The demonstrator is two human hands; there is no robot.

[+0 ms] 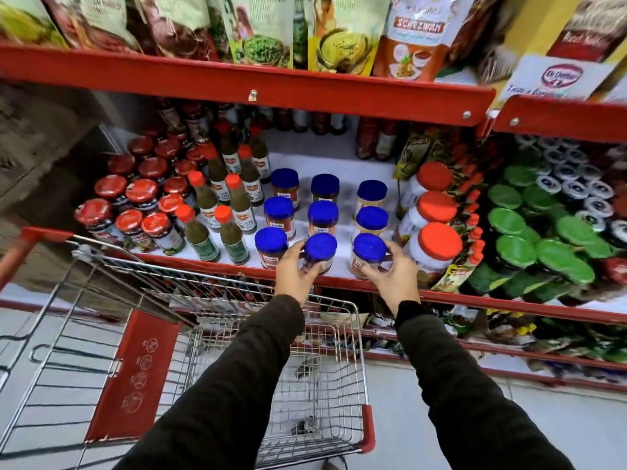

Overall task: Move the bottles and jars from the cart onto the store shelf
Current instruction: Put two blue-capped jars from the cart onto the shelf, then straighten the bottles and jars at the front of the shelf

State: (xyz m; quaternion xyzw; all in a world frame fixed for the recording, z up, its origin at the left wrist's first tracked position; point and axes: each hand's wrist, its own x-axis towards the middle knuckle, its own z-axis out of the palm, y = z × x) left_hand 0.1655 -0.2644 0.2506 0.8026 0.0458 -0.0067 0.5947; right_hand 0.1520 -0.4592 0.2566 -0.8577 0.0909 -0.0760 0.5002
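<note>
Nearest, the wire cart (237,368) sits below both dark sleeves. Beyond it, the left hand (294,269) grasps a blue-lidded jar (320,250) at the shelf (339,283) front edge, and the right hand (395,278) grasps the neighbouring jar (368,251). Behind them stand more blue-lidded jars (324,213).

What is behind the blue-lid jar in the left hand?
Behind the jar in the left hand stand two more blue-lid jars in a row. The shelf's far back is too dim to tell.
</note>
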